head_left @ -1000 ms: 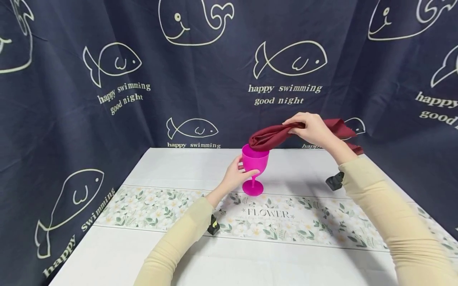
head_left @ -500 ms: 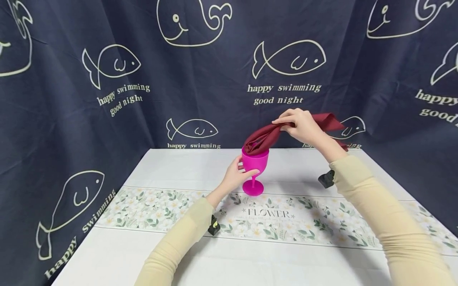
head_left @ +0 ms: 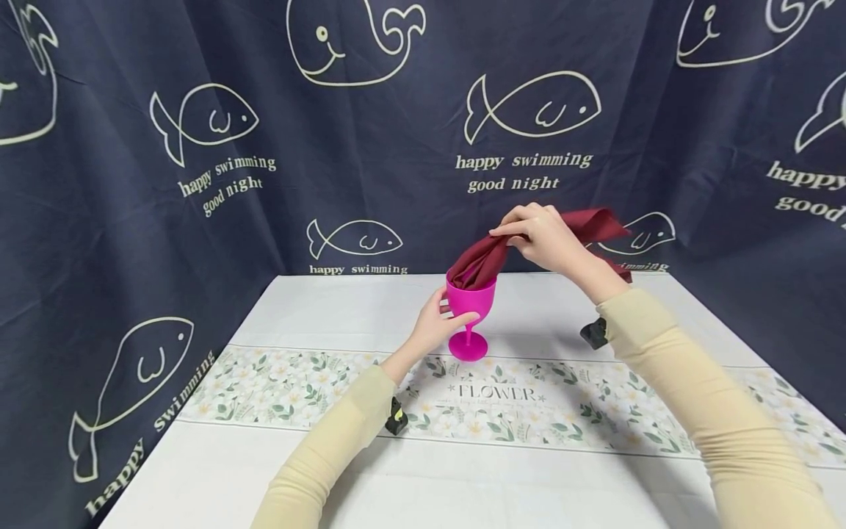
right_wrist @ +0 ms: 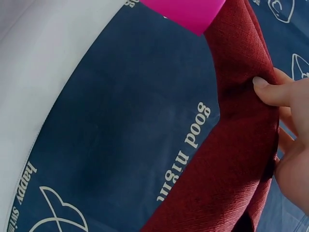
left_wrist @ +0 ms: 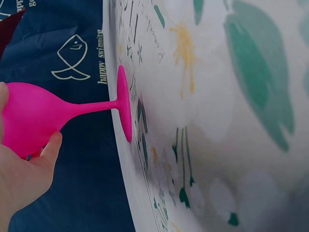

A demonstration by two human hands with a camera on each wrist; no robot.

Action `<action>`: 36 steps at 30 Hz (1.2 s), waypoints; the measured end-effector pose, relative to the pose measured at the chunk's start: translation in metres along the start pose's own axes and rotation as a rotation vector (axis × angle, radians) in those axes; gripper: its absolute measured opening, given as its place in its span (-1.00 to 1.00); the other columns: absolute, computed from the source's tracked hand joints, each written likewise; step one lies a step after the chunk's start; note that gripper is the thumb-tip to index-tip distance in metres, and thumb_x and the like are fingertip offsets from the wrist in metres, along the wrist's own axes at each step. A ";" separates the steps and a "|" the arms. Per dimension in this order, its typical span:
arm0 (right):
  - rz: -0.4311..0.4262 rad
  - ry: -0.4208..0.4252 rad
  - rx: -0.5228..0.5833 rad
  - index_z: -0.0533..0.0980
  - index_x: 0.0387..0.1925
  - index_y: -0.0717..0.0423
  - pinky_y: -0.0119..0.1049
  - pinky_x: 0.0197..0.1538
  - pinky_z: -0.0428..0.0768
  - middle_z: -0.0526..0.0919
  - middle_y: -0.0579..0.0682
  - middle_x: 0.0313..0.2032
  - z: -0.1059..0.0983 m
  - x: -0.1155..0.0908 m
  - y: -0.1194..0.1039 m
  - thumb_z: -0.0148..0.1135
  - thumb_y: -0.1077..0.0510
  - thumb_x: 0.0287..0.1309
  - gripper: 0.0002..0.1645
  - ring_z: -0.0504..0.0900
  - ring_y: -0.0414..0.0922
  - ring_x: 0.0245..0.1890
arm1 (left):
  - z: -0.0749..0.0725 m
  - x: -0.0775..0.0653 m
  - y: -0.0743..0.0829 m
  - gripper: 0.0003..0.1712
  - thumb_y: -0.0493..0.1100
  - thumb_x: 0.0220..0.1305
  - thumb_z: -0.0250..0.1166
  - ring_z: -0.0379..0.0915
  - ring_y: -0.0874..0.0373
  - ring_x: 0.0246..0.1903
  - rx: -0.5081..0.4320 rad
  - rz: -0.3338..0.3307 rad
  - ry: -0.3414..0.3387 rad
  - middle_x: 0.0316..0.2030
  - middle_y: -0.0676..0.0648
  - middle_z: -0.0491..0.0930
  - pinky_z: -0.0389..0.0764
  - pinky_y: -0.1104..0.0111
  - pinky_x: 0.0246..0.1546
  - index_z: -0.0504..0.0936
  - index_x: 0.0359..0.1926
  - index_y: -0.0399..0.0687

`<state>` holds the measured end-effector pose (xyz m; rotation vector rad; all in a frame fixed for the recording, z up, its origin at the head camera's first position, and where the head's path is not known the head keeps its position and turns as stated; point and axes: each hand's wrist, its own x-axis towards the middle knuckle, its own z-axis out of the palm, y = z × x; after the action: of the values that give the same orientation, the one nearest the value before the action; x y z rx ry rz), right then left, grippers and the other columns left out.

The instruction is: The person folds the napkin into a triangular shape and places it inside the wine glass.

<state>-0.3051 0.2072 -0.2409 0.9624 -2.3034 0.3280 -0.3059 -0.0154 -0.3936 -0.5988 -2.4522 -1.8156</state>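
A magenta goblet (head_left: 471, 301) stands upright on the table, its bowl gripped by my left hand (head_left: 436, 322) from the left side. In the left wrist view the thumb and fingers wrap the goblet's bowl (left_wrist: 34, 113), above the stem. My right hand (head_left: 538, 234) pinches a dark red cloth napkin (head_left: 481, 261), gathered into a long fold. One end of the napkin is inside the goblet's mouth; the other trails behind the hand to the right. The right wrist view has the thumb pressed along the napkin (right_wrist: 241, 111), with the goblet's rim (right_wrist: 193, 12) close above.
A white tablecloth (head_left: 317, 470) with a floral band (head_left: 277, 386) covers the table. Behind and at both sides hangs a navy curtain (head_left: 370, 162) with fish drawings. Each wrist wears a small black camera (head_left: 396, 417).
My right hand has moved left, bringing the napkin with it. The napkin's end has gone from over the goblet's rim down into the bowl. The left hand and goblet have stayed put.
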 end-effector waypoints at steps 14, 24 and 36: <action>0.091 0.143 -0.020 0.62 -0.11 0.18 -0.01 -0.16 0.39 0.63 0.11 -0.19 0.018 -0.010 -0.003 0.39 0.27 -0.03 -0.65 0.51 0.07 -0.19 | 0.001 0.001 -0.003 -0.11 0.04 0.05 0.41 0.44 -0.02 0.09 -0.004 0.018 -0.002 0.19 -0.08 0.38 0.53 0.21 0.06 0.20 0.36 0.01; 0.198 0.276 -0.121 0.63 -0.13 0.11 -0.02 -0.26 0.34 0.62 0.11 -0.24 0.030 -0.018 -0.003 0.46 0.04 -0.08 -0.57 0.48 0.08 -0.29 | 0.000 0.001 -0.001 -0.12 0.05 0.05 0.41 0.43 -0.01 0.09 -0.010 0.004 0.003 0.18 -0.07 0.39 0.53 0.20 0.06 0.21 0.35 0.02; 0.229 0.236 -0.104 0.62 -0.20 0.16 -0.01 -0.26 0.37 0.61 0.10 -0.27 0.038 -0.024 -0.005 0.40 0.04 -0.03 -0.64 0.50 0.08 -0.29 | 0.001 0.000 -0.001 -0.14 0.05 0.06 0.40 0.45 -0.01 0.07 -0.036 0.005 0.005 0.18 -0.06 0.38 0.54 0.22 0.04 0.22 0.34 0.04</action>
<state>-0.3056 0.2005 -0.2850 0.5759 -2.1901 0.3895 -0.3064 -0.0148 -0.3950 -0.6014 -2.4180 -1.8603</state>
